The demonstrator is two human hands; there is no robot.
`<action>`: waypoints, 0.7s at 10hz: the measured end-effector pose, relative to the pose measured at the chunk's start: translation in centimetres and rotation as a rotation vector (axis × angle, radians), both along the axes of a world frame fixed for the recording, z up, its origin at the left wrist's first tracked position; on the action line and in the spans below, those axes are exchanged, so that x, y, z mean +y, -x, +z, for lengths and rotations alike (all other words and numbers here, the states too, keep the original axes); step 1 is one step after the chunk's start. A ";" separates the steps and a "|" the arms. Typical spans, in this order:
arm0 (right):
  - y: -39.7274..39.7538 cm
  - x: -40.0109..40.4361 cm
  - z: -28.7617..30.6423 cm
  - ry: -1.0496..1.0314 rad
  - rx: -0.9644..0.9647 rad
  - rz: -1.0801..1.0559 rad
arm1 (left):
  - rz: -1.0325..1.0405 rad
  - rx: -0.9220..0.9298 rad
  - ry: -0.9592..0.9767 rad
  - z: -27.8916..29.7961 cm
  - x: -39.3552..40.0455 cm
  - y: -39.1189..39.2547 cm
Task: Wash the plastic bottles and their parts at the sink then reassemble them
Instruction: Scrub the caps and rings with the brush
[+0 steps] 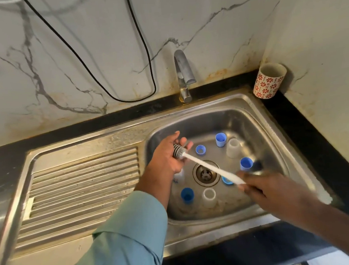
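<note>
I see my right hand (265, 190) pinching the end of the brush (206, 165) handle, fingers curled round it, though motion blur hides the exact grip. The handle slants up and left across the drain (207, 175) to my left hand (169, 154), whose fingers curl loosely about the grey bristle head resting in the palm. Whether that hand also holds a part there I cannot tell. Below, in the sink (252, 113), blue caps (220, 139) and clear pieces (233, 147) lie scattered round the drain, apart from both hands. The tap (183, 72) stands behind.
</note>
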State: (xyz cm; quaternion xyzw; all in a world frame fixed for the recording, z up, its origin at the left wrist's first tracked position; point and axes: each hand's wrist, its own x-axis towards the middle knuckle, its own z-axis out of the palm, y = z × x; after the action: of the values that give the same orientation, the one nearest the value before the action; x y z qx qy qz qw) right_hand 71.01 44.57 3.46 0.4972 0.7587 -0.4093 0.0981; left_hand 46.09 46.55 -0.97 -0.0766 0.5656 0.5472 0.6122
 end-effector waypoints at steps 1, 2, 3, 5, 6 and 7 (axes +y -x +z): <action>0.4 -0.5 0.7 1.020 0.565 -0.664 | 0.101 -0.072 -0.198 -0.2 -0.3 0.1; 0.2 -0.2 0.1 0.434 0.269 -0.276 | 0.109 -0.056 -0.236 -0.1 -0.4 0.4; 0.2 0.3 -1.1 -0.453 -0.256 0.348 | 0.169 0.020 -0.091 -0.3 0.0 0.8; 1.7 -0.1 0.7 0.720 0.423 -0.533 | 0.225 -0.123 -0.360 0.1 -0.1 1.2; 0.9 0.8 0.7 0.645 0.528 -0.455 | 0.227 -0.185 -0.487 0.5 -0.2 1.2; 0.0 2.1 -1.0 -0.299 0.144 0.152 | 0.234 -0.016 -0.231 -0.4 0.8 0.9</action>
State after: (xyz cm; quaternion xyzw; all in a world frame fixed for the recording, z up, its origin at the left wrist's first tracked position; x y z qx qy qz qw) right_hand 71.03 46.65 2.45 0.4166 0.8517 -0.3179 -0.0009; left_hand 45.20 47.36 -1.37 -0.0754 0.4813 0.6754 0.5537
